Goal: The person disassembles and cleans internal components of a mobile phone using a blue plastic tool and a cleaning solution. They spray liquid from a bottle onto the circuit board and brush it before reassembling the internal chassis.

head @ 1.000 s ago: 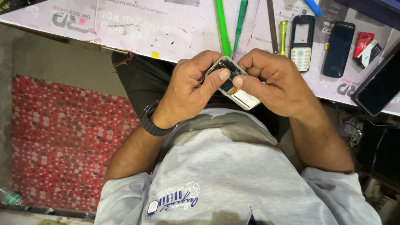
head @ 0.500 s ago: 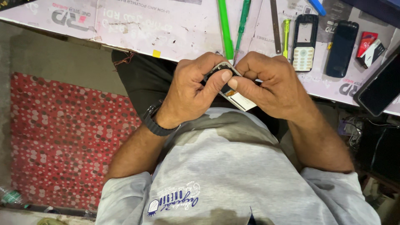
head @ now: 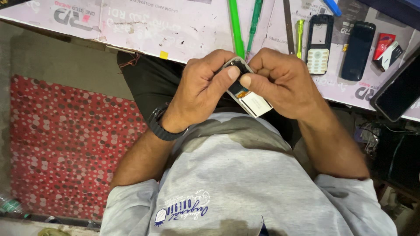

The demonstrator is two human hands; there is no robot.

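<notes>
Both of my hands hold a small opened phone body [head: 247, 94] close to my chest, its white panel and orange inner part facing up. My left hand [head: 202, 89] wraps its upper end, thumb pressed onto the top. My right hand [head: 282, 83] grips it from the right, thumb tip meeting the left thumb over the part. A black watch [head: 161, 126] is on my left wrist.
The white worktop [head: 175, 30] ahead carries two green tools [head: 236, 26], a metal ruler [head: 288, 26], a yellow-green tool [head: 299, 35], a black phone frame with keypad [head: 318, 43], a dark phone [head: 358, 50], a small red box [head: 385, 50] and a large black phone [head: 400, 94]. A red dotted mat [head: 70, 144] lies at left.
My hands have kept the phone body in the same place; the thumbs have shifted slightly closer together over its top end.
</notes>
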